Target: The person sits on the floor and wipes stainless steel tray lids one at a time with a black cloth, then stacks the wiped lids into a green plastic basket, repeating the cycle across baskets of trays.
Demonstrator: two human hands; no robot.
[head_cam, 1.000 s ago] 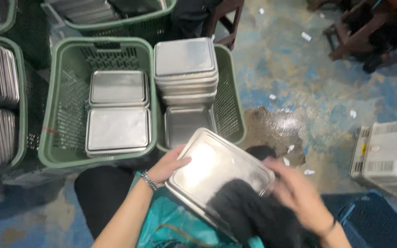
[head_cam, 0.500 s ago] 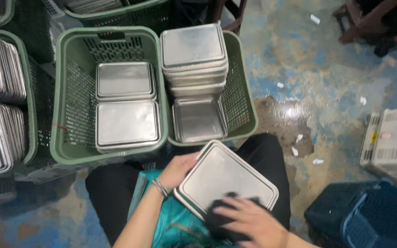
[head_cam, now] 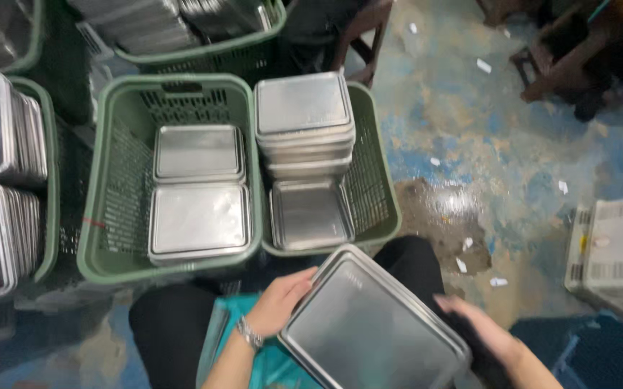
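Steel tray [head_cam: 372,328] sits tilted over my lap, nearer the green crates than a second ago. My left hand [head_cam: 282,299] grips its upper-left edge, fingers curled over the rim. My right hand [head_cam: 488,338], which was rubbing the tray's face with a dark cloth, has slid off to the right edge; blur hides whether it grips anything. I judge the wiping finished.

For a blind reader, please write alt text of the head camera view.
Two hands hold a steel tray over the lap: left hand on its edge, right hand blurred. Ahead, two green baskets hold more stacked trays.
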